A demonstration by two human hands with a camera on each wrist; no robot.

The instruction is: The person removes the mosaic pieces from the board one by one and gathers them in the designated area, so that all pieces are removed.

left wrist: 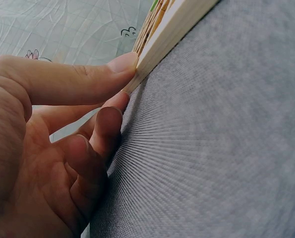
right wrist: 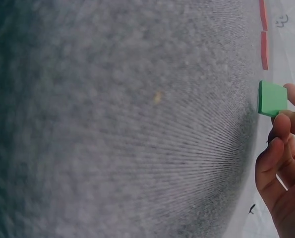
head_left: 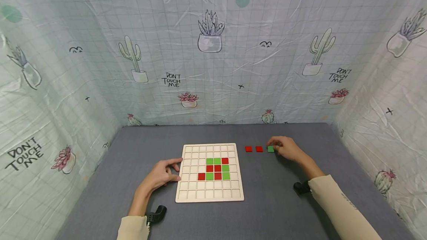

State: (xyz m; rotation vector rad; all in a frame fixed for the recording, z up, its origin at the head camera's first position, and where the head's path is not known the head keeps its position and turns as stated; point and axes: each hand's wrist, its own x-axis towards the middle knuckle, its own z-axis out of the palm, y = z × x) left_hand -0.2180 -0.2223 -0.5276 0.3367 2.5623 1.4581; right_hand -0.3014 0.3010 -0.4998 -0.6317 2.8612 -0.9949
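A gray table [head_left: 267, 203] sits under a wooden board [head_left: 209, 194]. Left of the board, the left hand [head_left: 160, 173] spreads its thumb and a finger against the edge. Right of the board, the right hand [head_left: 287, 148] pinches a green tile [head_left: 270, 149], just past two red tiles [head_left: 259, 149]. More red and green tiles [head_left: 217, 168] sit in the board. This looks like picking up a tile; the next move seems to need a snug pinch. Fingers hide some of the green tile, and I can't tell if it touches the table. The left wrist view cuts off much of the board.
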